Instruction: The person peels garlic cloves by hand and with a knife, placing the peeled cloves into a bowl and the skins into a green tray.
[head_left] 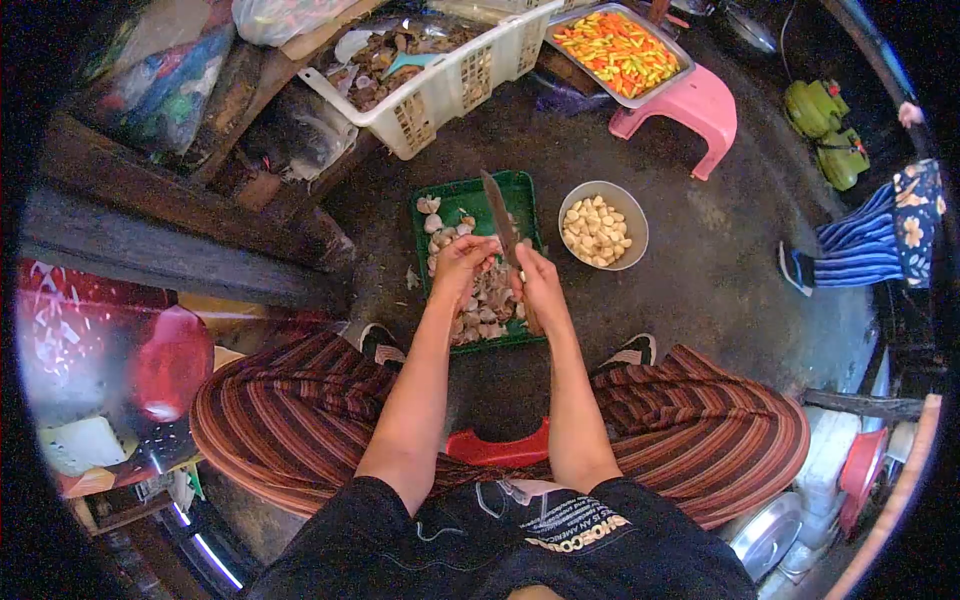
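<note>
My right hand (540,285) is closed round the handle of a knife (498,212), its blade pointing up and away from me. My left hand (464,268) is closed in a pinch beside the blade, on a small pale piece that looks like a garlic clove, mostly covered by the fingers. Both hands are above a green tray (515,184). Whole garlic bulbs (432,222) lie along the tray's left side, with loose cloves and papery skins (490,305) nearer to me. To the right stands a metal bowl (640,238) of peeled garlic cloves (595,228).
A white plastic basket (440,115) of scraps stands beyond the green tray. A metal tray of chillies (615,50) rests on a pink stool (715,110). Another person's striped-clad leg (860,250) is at right. Green gas cylinders (815,108) stand at far right.
</note>
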